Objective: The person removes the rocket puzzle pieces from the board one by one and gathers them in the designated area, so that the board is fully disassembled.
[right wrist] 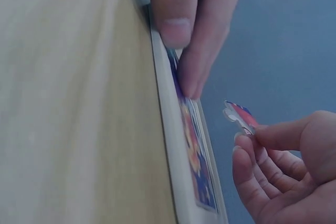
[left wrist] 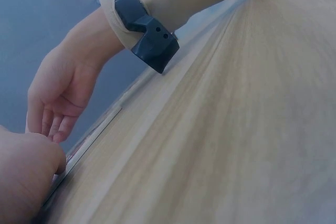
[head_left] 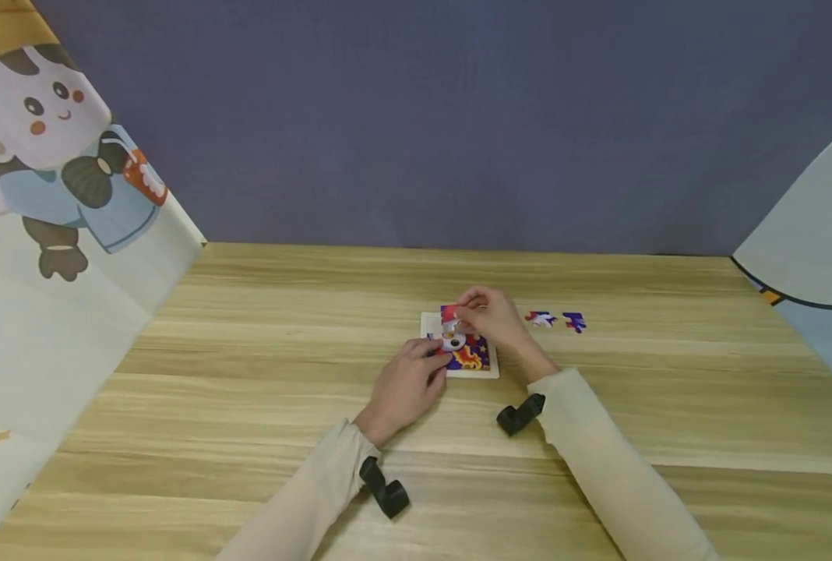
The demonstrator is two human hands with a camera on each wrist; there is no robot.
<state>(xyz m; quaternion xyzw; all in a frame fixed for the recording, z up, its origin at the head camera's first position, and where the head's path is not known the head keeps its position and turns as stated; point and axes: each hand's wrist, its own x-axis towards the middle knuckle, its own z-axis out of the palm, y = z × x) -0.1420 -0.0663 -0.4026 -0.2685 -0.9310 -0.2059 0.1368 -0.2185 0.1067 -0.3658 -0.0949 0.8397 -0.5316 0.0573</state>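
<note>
My right hand (head_left: 498, 319) pinches a red and purple jigsaw piece (right wrist: 243, 115) between thumb and fingers, held raised above the puzzle. Below it lies a small jigsaw puzzle (head_left: 470, 359) in a white tray (head_left: 484, 375), partly filled with a purple, orange and white picture. My left hand (head_left: 405, 383) rests at the tray's left side, its extended fingers touching the puzzle and covering part of it. In the right wrist view, the left thumb and fingertips (right wrist: 176, 32) press down by the tray's edge.
Two loose jigsaw pieces, one white and red (head_left: 542, 319) and one purple and red (head_left: 575, 321), lie on the wooden table (head_left: 283, 351) right of the tray. A dark blue panel (head_left: 416, 125) stands along the back edge, with cartoon-printed panels (head_left: 72, 202) at the sides.
</note>
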